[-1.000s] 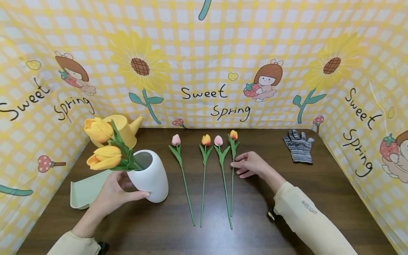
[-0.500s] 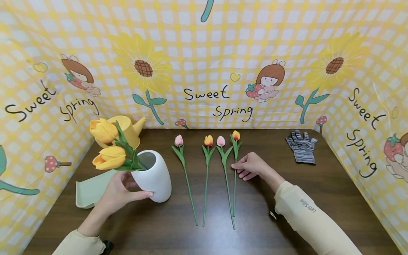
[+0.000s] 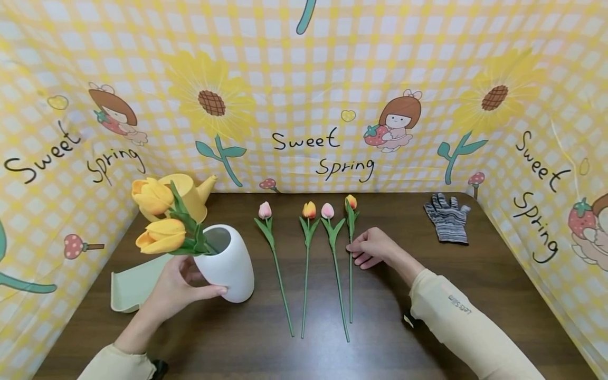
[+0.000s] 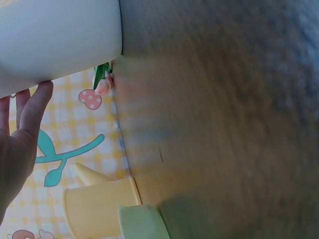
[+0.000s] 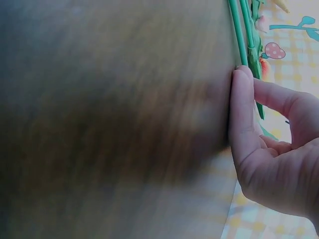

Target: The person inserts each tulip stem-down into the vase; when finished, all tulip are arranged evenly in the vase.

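The rightmost orange-yellow, green-stemmed tulip (image 3: 351, 221) scooted a hair away from the pale-pink tulip (image 3: 332, 236) beside it on the brown wood-grain table (image 3: 389, 348); right hand (image 3: 372, 248) pinching its stem (image 3: 351, 290), left hand (image 3: 176, 287) gripping the smooth white vase (image 3: 231, 274).

Pink tulips (image 3: 265, 210): two. Orange tulips (image 3: 309, 210): two. Yellow tulips (image 3: 161, 236): two. Vase (image 3: 231, 270), watering can (image 3: 192, 197), tray (image 3: 138, 279), glove (image 3: 448, 220): one each. Hands (image 3: 372, 247): two.
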The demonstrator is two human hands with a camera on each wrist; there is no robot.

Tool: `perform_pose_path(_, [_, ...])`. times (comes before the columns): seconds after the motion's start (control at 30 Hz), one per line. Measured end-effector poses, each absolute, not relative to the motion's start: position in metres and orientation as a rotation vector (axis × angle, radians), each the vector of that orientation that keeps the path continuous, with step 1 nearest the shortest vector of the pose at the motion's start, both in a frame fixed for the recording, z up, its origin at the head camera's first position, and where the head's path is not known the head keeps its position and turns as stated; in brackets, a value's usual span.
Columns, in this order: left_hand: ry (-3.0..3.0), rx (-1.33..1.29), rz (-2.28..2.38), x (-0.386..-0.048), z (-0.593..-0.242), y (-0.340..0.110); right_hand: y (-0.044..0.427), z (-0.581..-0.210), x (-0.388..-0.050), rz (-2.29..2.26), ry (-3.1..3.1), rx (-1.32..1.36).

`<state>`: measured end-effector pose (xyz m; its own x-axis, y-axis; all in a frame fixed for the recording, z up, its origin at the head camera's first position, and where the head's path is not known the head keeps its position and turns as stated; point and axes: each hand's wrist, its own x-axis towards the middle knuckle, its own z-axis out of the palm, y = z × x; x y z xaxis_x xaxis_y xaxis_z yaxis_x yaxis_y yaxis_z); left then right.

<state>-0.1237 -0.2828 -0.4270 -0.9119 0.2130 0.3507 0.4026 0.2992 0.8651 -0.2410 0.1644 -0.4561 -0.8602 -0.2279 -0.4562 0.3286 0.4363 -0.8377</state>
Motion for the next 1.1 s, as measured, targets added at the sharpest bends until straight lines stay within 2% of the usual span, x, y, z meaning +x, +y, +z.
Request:
perform_pose_path(0.57, [-2.389, -0.589, -1.680, -0.124, -0.427, -0.284, 0.175, -0.453, -0.235, -1.565, 2.087, 0.044])
perform_pose_path(1.1, [-2.392, -0.563, -1.681, -0.124, -0.427, -0.283, 0.198, -0.421, -0.225, -1.668, 1.948, -0.095])
